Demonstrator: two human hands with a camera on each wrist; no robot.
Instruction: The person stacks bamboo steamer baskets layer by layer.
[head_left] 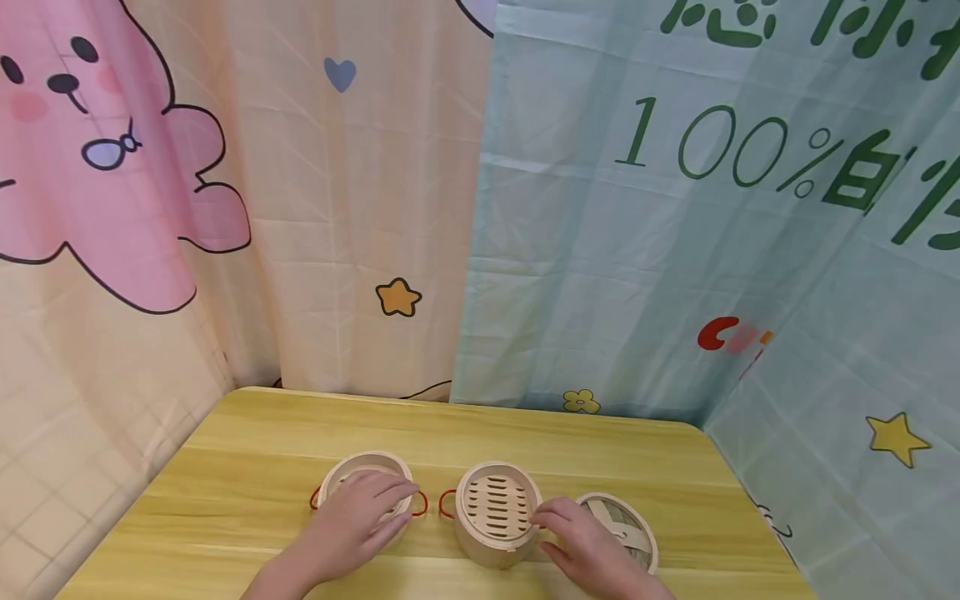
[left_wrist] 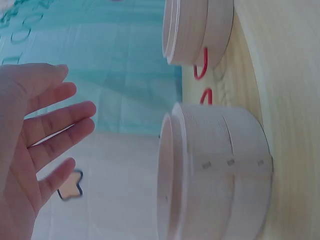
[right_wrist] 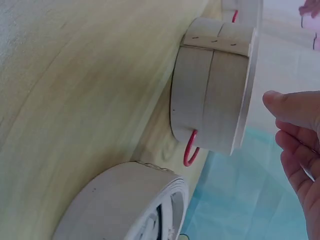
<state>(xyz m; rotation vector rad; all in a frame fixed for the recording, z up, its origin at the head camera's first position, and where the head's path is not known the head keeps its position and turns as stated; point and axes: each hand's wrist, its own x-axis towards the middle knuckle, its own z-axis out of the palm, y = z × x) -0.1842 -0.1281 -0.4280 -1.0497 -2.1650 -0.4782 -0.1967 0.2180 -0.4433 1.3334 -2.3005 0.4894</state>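
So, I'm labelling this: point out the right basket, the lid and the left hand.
Right basket [head_left: 498,515], head view: slatted surface.
Lid [head_left: 628,534], head view: pale strap.
Left hand [head_left: 360,514], head view: back of hand.

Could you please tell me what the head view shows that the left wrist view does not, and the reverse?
Only the head view: the right hand, the round pale lid with wide strips across it, the slotted floor of the middle round pale wooden steamer, the printed pink bear.

Only the left wrist view: the palm side of the left hand and dark staples on the left round pale wooden steamer.

Both: the left hand, both steamers, red loop handles, the light wood-grain table.
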